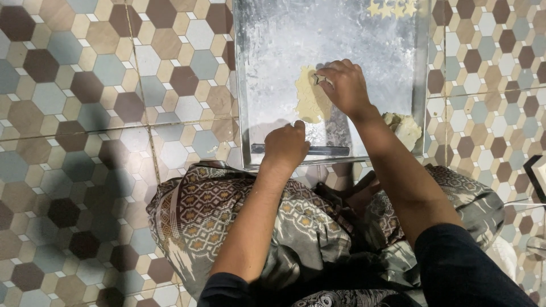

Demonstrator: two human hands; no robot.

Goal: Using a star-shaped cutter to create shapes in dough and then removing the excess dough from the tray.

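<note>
A floured metal tray point(273, 34) lies on the tiled floor in front of me. A flat sheet of pale dough point(310, 99) rests on it. My right hand point(344, 85) presses a small metal cutter point(319, 78) into the dough's top edge. My left hand point(286, 145) is closed in a fist at the tray's near edge, next to a dark flat blade point(333, 150). A lump of dough point(405, 128) sits at the tray's right side behind my right forearm. Cut star-shaped pieces point(392, 8) lie at the far right corner.
The floor point(85, 113) has hexagon tiles in brown, beige and grey-blue. My legs under patterned cloth point(216, 216) are crossed just below the tray. A white object point(506, 256) peeks out at the right.
</note>
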